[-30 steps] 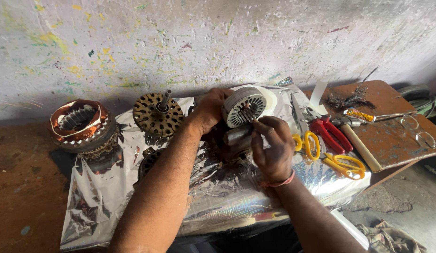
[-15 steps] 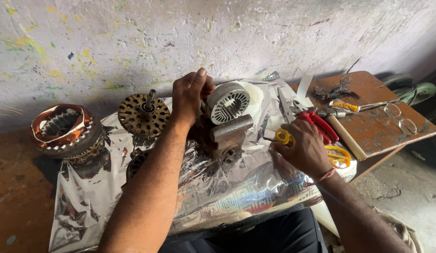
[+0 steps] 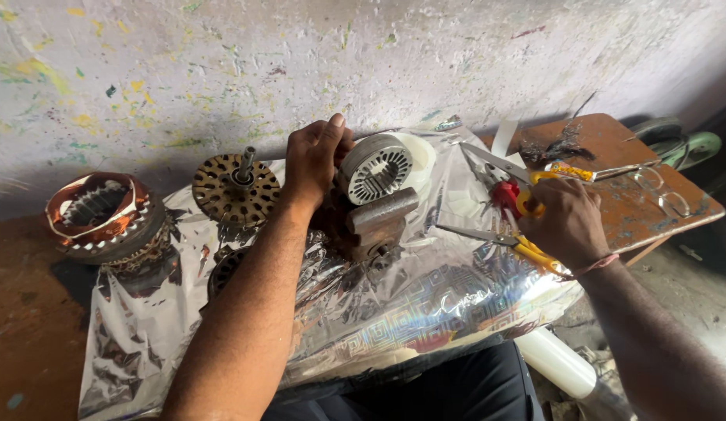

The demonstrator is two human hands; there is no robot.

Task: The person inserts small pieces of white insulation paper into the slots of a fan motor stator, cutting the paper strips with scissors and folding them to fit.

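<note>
Frame centre — pale slotted stator core (image 3: 376, 166), steadied by left hand (image 3: 315, 160); right hand (image 3: 562, 218) apparently gripped yellow-handled scissors (image 3: 527, 248).

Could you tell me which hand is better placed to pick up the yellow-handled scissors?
Right. The right hand already rests on the yellow-handled scissors on the silver foil sheet, while the left hand grips the grey slotted metal stator ring.

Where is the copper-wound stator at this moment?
In the head view the copper-wound stator sits at the far left, on the foil sheet's edge, left of the perforated rotor.
</note>
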